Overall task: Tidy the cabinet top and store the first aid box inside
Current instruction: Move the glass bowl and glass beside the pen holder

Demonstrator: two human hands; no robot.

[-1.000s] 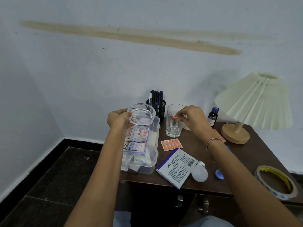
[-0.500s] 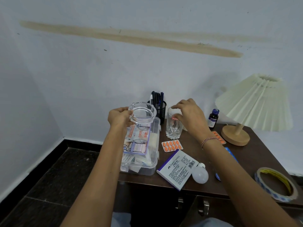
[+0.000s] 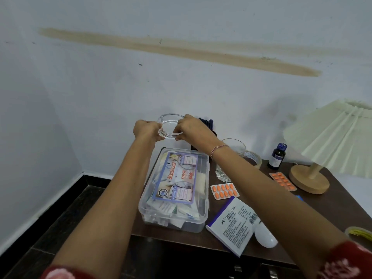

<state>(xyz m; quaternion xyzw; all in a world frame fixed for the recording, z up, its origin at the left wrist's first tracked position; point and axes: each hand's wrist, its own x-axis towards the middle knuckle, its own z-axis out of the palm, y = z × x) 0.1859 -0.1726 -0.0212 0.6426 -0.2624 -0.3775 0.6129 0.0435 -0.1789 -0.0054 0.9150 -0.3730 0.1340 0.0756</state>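
A clear plastic first aid box (image 3: 175, 190) with a printed label lies closed at the left end of the dark brown cabinet top (image 3: 332, 202). Above its far end I hold a clear glass ashtray (image 3: 170, 126) in the air with both hands. My left hand (image 3: 148, 129) grips its left rim and my right hand (image 3: 192, 127) grips its right rim. My right forearm crosses over a drinking glass (image 3: 231, 158) and hides part of it.
Loose on the top are two orange pill strips (image 3: 224, 190) (image 3: 282, 181), a white Faber-Castell box (image 3: 234, 223), a white bulb (image 3: 264, 236), a dark medicine bottle (image 3: 277, 157), tape rolls (image 3: 253, 158) (image 3: 359, 234), a pen holder (image 3: 207, 123) and a pleated lamp (image 3: 330, 141).
My right hand left the drinking glass and moved left onto the ashtray. Both hands now hold the ashtray, raised higher toward the wall. The view dipped toward the cabinet.
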